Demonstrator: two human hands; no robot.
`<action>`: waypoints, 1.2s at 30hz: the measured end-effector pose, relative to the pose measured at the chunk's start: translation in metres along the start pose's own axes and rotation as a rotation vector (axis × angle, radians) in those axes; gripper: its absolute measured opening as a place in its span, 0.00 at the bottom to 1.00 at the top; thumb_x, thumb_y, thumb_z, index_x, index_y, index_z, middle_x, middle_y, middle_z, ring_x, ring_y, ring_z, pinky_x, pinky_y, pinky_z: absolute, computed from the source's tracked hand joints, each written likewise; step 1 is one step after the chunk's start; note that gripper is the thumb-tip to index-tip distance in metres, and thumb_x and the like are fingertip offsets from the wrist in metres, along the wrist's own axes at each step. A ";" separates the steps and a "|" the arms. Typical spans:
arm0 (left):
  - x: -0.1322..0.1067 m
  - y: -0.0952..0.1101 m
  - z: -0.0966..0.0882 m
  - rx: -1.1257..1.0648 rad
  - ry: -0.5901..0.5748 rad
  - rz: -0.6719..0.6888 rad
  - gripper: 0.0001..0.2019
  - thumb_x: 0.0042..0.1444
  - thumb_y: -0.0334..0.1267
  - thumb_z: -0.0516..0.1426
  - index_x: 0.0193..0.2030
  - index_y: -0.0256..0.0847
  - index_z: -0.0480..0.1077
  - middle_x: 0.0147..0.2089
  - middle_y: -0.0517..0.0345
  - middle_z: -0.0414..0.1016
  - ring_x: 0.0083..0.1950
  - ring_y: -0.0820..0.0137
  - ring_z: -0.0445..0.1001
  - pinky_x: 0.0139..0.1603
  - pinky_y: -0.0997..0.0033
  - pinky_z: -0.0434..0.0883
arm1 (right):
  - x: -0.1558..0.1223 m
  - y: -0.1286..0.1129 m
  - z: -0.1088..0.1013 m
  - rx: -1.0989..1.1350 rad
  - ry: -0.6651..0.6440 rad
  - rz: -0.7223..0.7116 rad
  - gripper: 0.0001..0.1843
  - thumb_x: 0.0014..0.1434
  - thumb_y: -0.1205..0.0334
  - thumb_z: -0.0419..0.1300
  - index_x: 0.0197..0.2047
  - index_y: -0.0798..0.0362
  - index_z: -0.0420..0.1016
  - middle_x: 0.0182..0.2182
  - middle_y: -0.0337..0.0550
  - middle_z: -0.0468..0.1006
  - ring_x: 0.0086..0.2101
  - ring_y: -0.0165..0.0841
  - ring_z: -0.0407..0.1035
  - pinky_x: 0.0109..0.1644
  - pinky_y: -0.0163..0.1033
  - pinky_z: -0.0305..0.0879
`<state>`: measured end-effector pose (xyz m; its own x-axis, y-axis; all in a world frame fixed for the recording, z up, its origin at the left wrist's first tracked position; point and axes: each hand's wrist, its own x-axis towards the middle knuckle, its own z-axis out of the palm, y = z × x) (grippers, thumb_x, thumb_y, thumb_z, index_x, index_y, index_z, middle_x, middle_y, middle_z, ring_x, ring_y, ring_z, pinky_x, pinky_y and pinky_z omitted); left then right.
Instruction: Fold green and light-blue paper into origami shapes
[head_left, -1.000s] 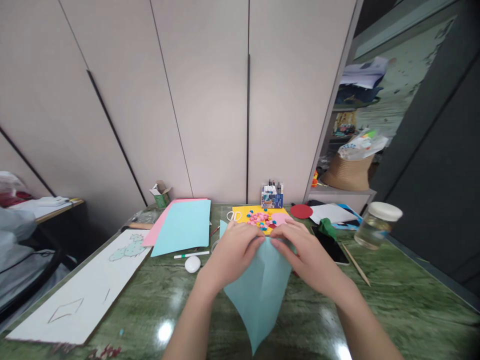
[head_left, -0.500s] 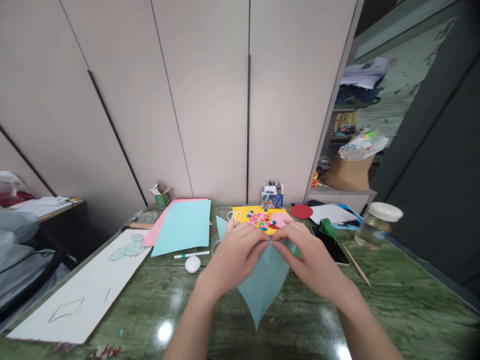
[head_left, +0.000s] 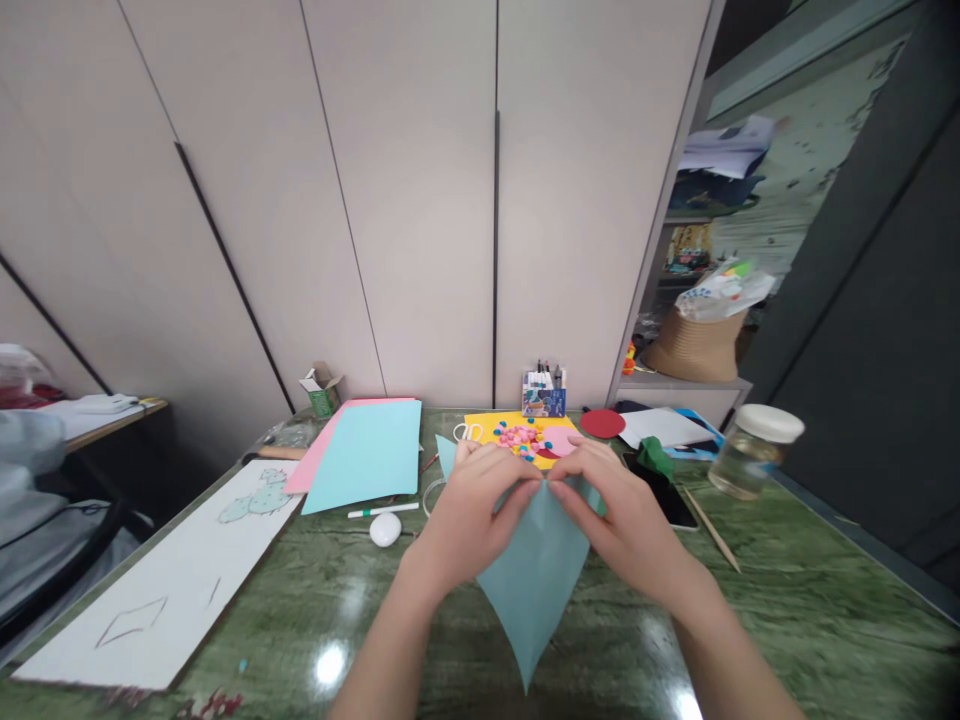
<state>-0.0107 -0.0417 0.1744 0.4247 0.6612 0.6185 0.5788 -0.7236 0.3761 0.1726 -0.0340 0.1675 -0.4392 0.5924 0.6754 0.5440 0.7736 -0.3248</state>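
Observation:
Both of my hands pinch one sheet of light blue paper above the table, thumbs and fingertips close together at its upper middle. My left hand grips it just left of centre. On the other side, my right hand pinches it at nearly the same spot. The sheet hangs with a pointed corner toward me, and another corner shows left of my left hand. Behind the hands lies a yellow sheet bearing small pink, blue and yellow pieces and a pink round piece, partly hidden.
Light blue sheets over pink ones, a marker and a white rounded object lie left. A board with a cactus drawing extends along the left edge. Rightward are a dark phone-like slab, wooden stick and lidded jar.
The hanging lower corner of the blue paper has swung slightly right and nearer to me. Both hands keep their pinch, shifted very slightly right.

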 end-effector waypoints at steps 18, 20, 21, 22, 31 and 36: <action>-0.002 -0.052 -0.020 -0.035 0.024 -0.307 0.08 0.55 0.43 0.57 0.32 0.42 0.71 0.37 0.58 0.77 0.40 0.65 0.73 0.43 0.65 0.67 | 0.001 0.058 -0.036 -0.134 -0.034 0.135 0.11 0.60 0.55 0.54 0.33 0.49 0.73 0.33 0.42 0.77 0.37 0.37 0.68 0.42 0.44 0.63; -0.004 -0.053 -0.021 -0.052 0.077 -0.296 0.08 0.55 0.43 0.57 0.31 0.42 0.73 0.36 0.58 0.77 0.38 0.66 0.73 0.43 0.65 0.67 | 0.000 0.058 -0.038 -0.149 -0.006 0.122 0.11 0.60 0.55 0.54 0.32 0.49 0.74 0.33 0.42 0.77 0.36 0.37 0.69 0.41 0.44 0.63; -0.004 -0.053 -0.021 -0.058 0.106 -0.292 0.07 0.54 0.42 0.57 0.31 0.43 0.73 0.35 0.58 0.78 0.38 0.66 0.73 0.43 0.66 0.67 | 0.000 0.058 -0.039 -0.154 0.008 0.116 0.11 0.60 0.55 0.54 0.32 0.49 0.74 0.32 0.42 0.77 0.35 0.37 0.69 0.41 0.44 0.63; -0.004 -0.052 -0.021 -0.063 0.135 -0.289 0.07 0.54 0.42 0.57 0.31 0.43 0.73 0.34 0.58 0.78 0.38 0.66 0.73 0.43 0.66 0.67 | 0.000 0.058 -0.039 -0.157 0.025 0.108 0.11 0.60 0.55 0.54 0.32 0.49 0.74 0.31 0.42 0.77 0.35 0.37 0.69 0.41 0.45 0.63; -0.005 -0.047 -0.022 -0.091 0.210 -0.290 0.05 0.54 0.39 0.58 0.30 0.42 0.74 0.34 0.58 0.78 0.38 0.66 0.73 0.42 0.66 0.67 | -0.001 0.058 -0.040 -0.131 0.120 0.036 0.09 0.60 0.58 0.55 0.31 0.49 0.74 0.30 0.40 0.76 0.34 0.36 0.68 0.51 0.51 0.58; -0.005 -0.047 -0.023 -0.085 0.210 -0.291 0.07 0.54 0.40 0.58 0.29 0.42 0.74 0.33 0.57 0.78 0.38 0.65 0.73 0.42 0.66 0.67 | -0.002 0.061 -0.036 -0.114 0.153 0.044 0.09 0.59 0.57 0.55 0.31 0.48 0.74 0.30 0.40 0.76 0.34 0.36 0.68 0.53 0.52 0.58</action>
<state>-0.0562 -0.0159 0.1699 0.0937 0.7930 0.6020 0.5906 -0.5310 0.6076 0.2323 0.0038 0.1708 -0.3041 0.5769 0.7581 0.6416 0.7123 -0.2846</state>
